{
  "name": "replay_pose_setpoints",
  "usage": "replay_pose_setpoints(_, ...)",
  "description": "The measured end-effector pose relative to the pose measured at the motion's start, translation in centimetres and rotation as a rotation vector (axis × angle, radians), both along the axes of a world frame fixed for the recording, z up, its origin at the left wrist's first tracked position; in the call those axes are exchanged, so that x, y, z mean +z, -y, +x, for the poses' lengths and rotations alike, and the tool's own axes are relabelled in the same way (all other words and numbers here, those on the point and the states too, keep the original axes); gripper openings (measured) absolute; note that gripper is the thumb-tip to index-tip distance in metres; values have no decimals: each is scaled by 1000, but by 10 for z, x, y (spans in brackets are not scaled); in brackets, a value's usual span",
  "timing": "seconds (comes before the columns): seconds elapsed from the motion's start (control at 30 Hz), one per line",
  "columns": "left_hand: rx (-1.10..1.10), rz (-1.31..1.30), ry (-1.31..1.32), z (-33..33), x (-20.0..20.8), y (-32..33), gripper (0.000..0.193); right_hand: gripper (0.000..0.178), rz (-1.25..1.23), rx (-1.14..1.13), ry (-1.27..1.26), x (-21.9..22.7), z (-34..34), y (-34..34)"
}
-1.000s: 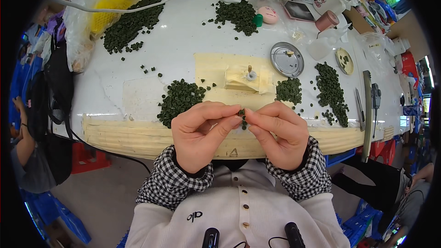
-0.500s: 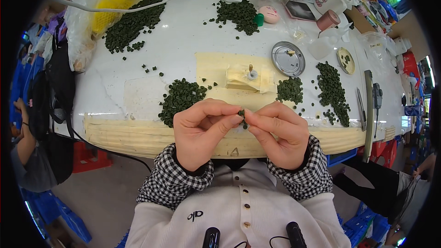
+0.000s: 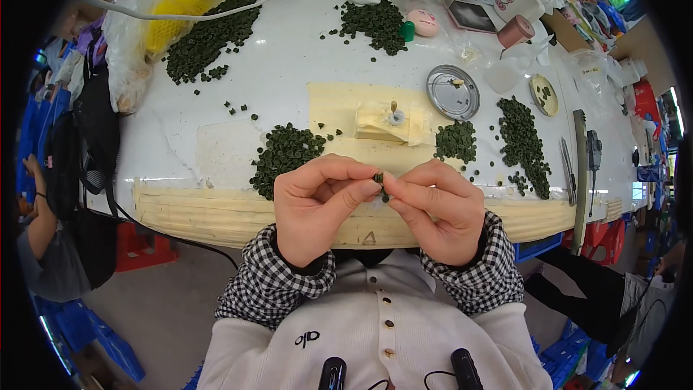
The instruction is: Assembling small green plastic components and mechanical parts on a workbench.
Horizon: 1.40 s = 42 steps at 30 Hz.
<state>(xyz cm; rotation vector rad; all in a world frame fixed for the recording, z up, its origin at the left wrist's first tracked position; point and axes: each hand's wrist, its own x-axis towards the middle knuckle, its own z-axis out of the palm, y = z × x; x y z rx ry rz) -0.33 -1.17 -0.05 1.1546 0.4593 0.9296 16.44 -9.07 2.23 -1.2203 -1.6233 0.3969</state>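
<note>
My left hand (image 3: pixel 321 206) pinches a small dark green part (image 3: pixel 379 178) between thumb and forefinger, above the table's front edge. Facing it, my right hand (image 3: pixel 440 209) is closed too, its fingertips meeting the same part; another dark green piece shows just below, at the right fingertips. Both parts are too small for me to tell their exact kind. Left of my left hand lies a heap of dark green parts (image 3: pixel 285 155). Beyond my hands stands a tape-wrapped block (image 3: pixel 379 124) with a small metal fitting on top. A smaller group of green parts (image 3: pixel 455 141) lies beyond my right hand.
More green heaps (image 3: pixel 209 36) lie at the far left, far middle and right. A round metal lid (image 3: pixel 452 92), a cream dish (image 3: pixel 543 95), tweezers (image 3: pixel 568 170) and a pink spool (image 3: pixel 515 31) sit to the right. A white cable (image 3: pixel 209 16) crosses the far left. Co-workers are at both sides.
My hands stay almost in place, fingertips still together; the small part between them has shifted or turned very slightly. At the right edge a co-worker has moved a little.
</note>
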Motion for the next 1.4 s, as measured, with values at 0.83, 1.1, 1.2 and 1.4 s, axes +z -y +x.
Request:
replay_pose_setpoints(0.83, -101, 77, 3, -2, -4, -2, 16, 22, -40, -73, -43, 4, 2, 2)
replay_pose_setpoints(1.1, -98, 6, -30, -2, -2, -1, 15, 25, 81, -95, 69, 2, 1, -1)
replay_pose_setpoints(1.2, -100, -19, -22, -1, -3, -1, 14, 26, 98, -99, 88, 2, 1, -1)
replay_pose_setpoints(1.4, -109, -40, -16, -1, -3, 0, 14, 27, 118, -99, 105, 0, 2, 0)
